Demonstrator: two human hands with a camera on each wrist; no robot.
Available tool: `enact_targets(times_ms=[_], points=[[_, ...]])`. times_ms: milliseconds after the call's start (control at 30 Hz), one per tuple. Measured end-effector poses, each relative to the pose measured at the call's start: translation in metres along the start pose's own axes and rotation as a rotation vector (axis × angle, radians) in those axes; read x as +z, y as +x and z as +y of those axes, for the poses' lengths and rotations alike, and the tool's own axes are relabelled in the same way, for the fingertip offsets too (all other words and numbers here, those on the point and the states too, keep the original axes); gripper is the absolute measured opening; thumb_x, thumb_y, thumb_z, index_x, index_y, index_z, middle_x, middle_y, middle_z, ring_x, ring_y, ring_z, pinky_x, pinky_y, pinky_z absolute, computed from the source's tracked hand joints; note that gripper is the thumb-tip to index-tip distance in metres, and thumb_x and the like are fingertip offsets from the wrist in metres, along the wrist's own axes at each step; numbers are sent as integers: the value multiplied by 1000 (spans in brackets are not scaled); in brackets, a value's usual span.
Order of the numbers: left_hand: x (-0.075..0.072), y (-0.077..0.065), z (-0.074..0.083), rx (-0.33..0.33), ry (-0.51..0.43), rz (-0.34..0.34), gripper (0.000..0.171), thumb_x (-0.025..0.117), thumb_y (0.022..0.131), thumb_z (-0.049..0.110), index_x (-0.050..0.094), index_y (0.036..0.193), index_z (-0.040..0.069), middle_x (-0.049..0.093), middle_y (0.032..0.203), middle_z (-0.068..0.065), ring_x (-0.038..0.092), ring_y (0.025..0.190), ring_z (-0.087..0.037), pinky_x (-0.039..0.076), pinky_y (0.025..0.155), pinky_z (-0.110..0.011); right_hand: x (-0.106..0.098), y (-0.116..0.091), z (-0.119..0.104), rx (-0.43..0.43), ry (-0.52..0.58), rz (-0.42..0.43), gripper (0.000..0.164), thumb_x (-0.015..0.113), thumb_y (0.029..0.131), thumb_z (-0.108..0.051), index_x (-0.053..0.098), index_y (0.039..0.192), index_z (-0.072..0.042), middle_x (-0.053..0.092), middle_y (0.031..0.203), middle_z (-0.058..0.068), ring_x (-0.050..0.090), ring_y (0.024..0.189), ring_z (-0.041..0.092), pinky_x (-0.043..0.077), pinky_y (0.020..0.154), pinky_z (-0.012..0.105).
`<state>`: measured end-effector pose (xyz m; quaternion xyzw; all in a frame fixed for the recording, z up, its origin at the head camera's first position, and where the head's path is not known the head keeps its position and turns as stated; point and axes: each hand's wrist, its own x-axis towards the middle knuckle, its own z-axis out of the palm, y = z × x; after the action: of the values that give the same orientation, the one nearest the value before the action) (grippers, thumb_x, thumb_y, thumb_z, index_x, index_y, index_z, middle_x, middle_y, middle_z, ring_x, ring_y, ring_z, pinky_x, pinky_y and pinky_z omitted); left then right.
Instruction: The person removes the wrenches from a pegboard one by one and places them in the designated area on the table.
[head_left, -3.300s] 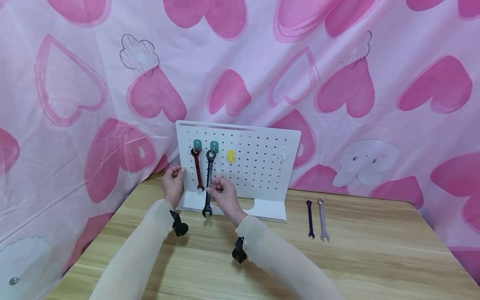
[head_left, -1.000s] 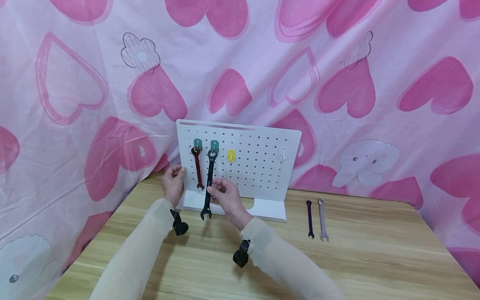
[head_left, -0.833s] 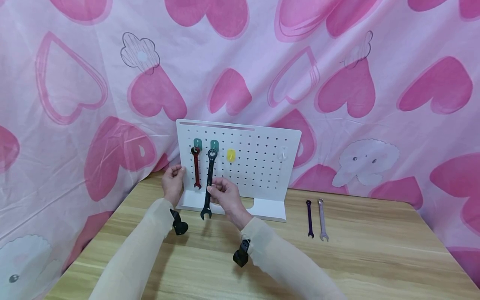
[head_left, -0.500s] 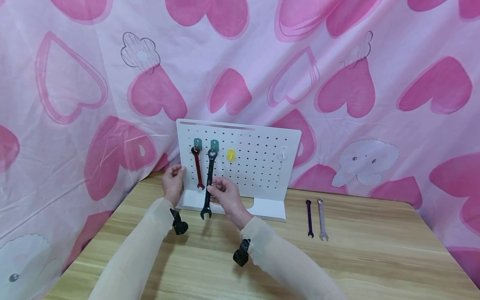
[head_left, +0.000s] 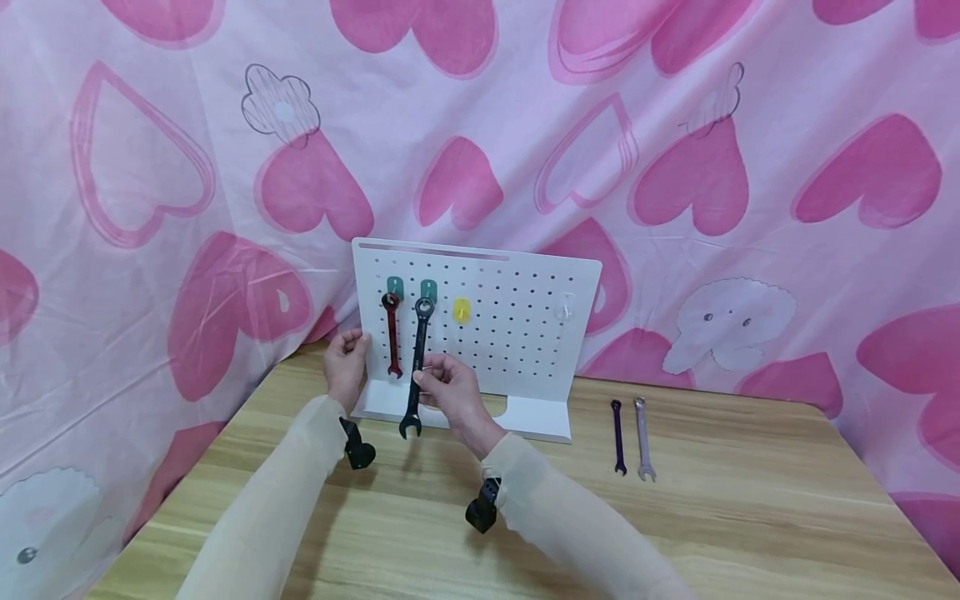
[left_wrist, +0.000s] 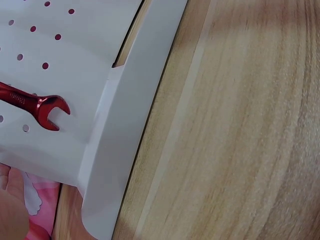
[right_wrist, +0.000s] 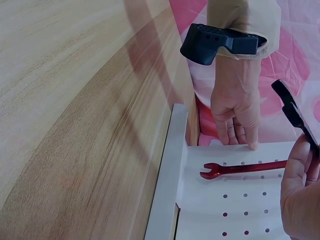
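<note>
The left hand [head_left: 347, 365] is pinching the left edge of the board [head_left: 517, 342], probably steadying it while the other hand is working. The right hand [head_left: 455, 393] is holding the black wrench [head_left: 421, 342] narrowly, between thumb and fingers, below the shank's middle and in front of the board's left half; this low hold is presumably leaving the ring end free. That ring is overlapping the second green hook [head_left: 428, 288] on the board, but whether the hook is bearing it I cannot tell. The open end is pointing down, in front of the board's foot.

The red wrench [head_left: 393, 336] is hanging ring-up, apparently from the first green hook, nearer the board's left edge. The yellow hook [head_left: 462, 311], near the board's middle, and the clear hook [head_left: 565, 307], near its right edge, are carrying nothing. Right of the board, the purple wrench [head_left: 618, 437] and silver wrench [head_left: 643, 437] are lying side by side, likely staying within the right hand's reach.
</note>
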<state>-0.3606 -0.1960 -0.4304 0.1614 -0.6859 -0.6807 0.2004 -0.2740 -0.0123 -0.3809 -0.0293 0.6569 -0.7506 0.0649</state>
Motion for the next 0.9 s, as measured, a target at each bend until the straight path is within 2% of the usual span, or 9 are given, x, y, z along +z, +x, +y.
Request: enact_targets(times_ms=[300, 633, 900], points=[[1, 0, -1, 11, -3, 8, 27, 61, 91, 19, 59, 113, 4, 53, 96, 1, 47, 87, -9, 42, 66, -14, 0, 0, 1, -15, 11, -3, 19, 65, 86, -5, 63, 106, -6, 59, 85, 0, 60, 76, 11, 56, 74, 28], [-1, -1, 0, -4, 7, -14, 30, 60, 93, 23, 57, 116, 5, 53, 100, 0, 47, 90, -11, 42, 73, -18, 1, -4, -4, -13, 23, -15, 21, 64, 88, -5, 61, 108, -4, 58, 85, 0, 60, 75, 11, 56, 74, 28], [0, 0, -1, 5, 7, -2, 28, 60, 92, 20, 58, 114, 4, 53, 96, 0, 47, 86, -10, 42, 66, -14, 1, -1, -2, -6, 40, -8, 21, 66, 87, -6, 62, 107, -5, 58, 85, 0, 60, 75, 11, 56, 71, 25]])
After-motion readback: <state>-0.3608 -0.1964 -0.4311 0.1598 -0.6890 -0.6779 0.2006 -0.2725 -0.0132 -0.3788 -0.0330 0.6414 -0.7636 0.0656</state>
